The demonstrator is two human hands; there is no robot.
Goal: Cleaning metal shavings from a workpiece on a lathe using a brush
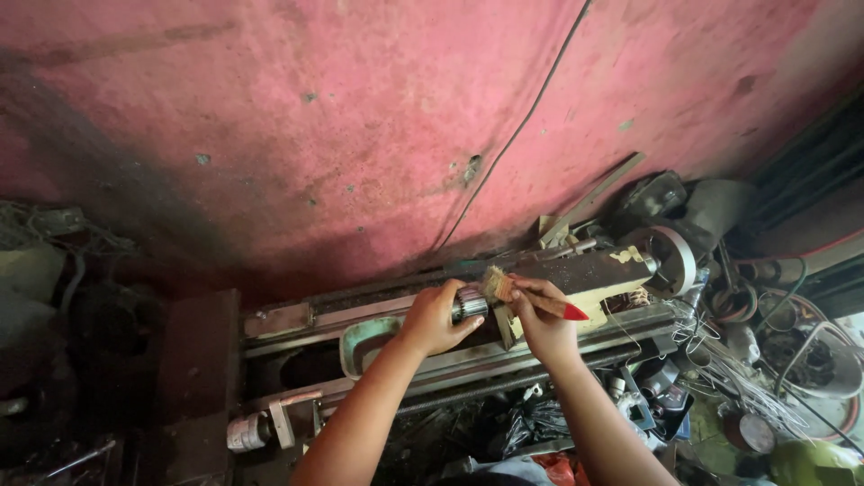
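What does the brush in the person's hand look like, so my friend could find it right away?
Find the long, grimy metal lathe below the pink wall. Two bare hands meet at its middle, and the right hand holds a small paintbrush against the ribbed metal cylinder gripped by the left hand. It alone has pale bristles, a wooden handle and a bright red pointed tip.

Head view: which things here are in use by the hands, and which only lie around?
In use:
left hand on metal cylinder
right hand holding paintbrush
lathe

Lying about:
loose wires
black plastic bag
pink wall
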